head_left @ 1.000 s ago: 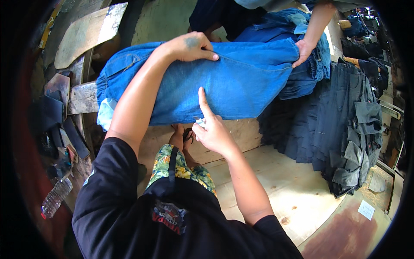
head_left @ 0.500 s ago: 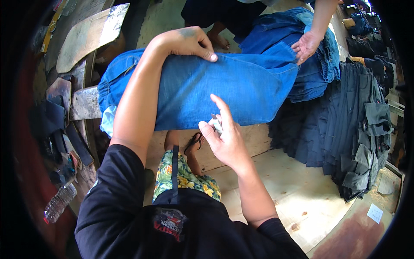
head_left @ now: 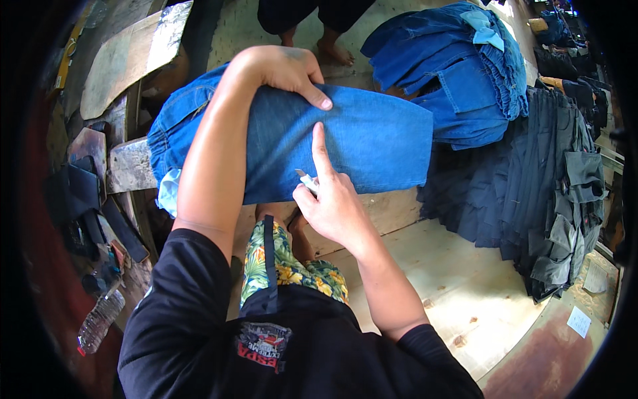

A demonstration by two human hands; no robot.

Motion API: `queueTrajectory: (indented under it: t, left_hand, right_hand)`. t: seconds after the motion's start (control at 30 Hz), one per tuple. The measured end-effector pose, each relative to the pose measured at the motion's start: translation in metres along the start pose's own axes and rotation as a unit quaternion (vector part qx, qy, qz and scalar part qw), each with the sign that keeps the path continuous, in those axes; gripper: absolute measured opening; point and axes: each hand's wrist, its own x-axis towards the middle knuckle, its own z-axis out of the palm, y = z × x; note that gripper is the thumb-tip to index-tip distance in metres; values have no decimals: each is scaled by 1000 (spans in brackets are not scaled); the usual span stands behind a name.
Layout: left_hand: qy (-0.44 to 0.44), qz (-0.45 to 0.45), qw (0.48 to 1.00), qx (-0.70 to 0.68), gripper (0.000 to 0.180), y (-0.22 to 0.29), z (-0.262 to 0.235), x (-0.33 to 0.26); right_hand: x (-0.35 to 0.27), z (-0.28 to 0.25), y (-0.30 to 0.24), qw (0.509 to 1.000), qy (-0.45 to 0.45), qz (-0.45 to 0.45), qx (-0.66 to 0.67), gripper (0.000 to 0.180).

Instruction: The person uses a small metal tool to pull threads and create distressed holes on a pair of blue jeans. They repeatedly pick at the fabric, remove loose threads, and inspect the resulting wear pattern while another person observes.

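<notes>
Two hands on one denim piece (head_left: 359, 143): left hand (head_left: 282, 70) pressing flat, right hand (head_left: 332, 199) pinching perhaps a blade (head_left: 307, 179).

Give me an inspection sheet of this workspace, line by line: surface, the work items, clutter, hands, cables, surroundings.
Surface: pale wooden platform, bare near the person.
Work items: blue denim garment stretched flat; small light tool at its lower edge.
Clutter: denim pile, dark garment stack, plastic bottle lying at left.
Hands: left hand presses the denim's top; right hand holds the tool, index finger laid on the cloth.
Cables: nothing seen.
Surroundings: another person's bare feet beyond the denim.
</notes>
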Motion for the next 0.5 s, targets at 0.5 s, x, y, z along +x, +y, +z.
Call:
queueTrajectory:
  t: [0.5]
  left_hand:
    - [-52, 38, 997, -34, 58, -3, 5, 20]
  right_hand:
    - [-10, -2, 20, 998, 50, -45, 20, 106]
